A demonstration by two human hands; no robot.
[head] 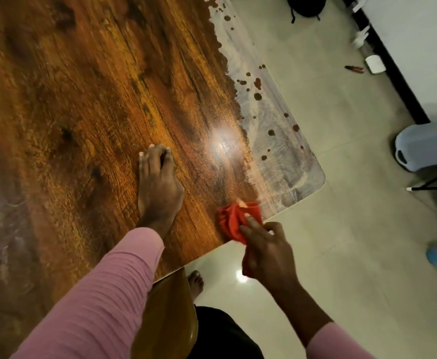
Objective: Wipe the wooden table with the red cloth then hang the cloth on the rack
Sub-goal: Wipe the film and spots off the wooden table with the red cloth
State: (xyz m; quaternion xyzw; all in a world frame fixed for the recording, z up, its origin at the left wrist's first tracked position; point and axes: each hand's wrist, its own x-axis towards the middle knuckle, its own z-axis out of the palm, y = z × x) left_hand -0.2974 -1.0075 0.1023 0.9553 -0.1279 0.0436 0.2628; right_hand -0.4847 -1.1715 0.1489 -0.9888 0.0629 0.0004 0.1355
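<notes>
- Hands, two: the left hand (157,187) lies flat on the wooden surface (95,86), fingers straight and pointing away from the body, its grip loose and holding nothing.
- The right hand (266,252) has its grip closed round the red cloth (234,218), fingers curled into the bunched fabric.
- Cloth, one: it is crumpled and sits at the near right part of the surface, right on the near edge. Part of it presses on the wood, and part is gathered in the hand beyond the edge.
- Sleeves, two, both pink: the left sleeve (95,294) crosses the near edge onto the surface.
- One pale worn strip (277,151) with dark spots runs along the right edge to the rounded near right corner, just beside the cloth.
- Bare wood spreads wide to the left of both hands and far beyond them.
- One brown chair seat (170,320) tucks under the near edge, and one bare foot (196,282) stands just beside it on the tiled floor (328,229).
- Floor right of the surface is open near the corner. Well apart, by the wall, lie one black bag (305,6) and one small white box (374,64).
</notes>
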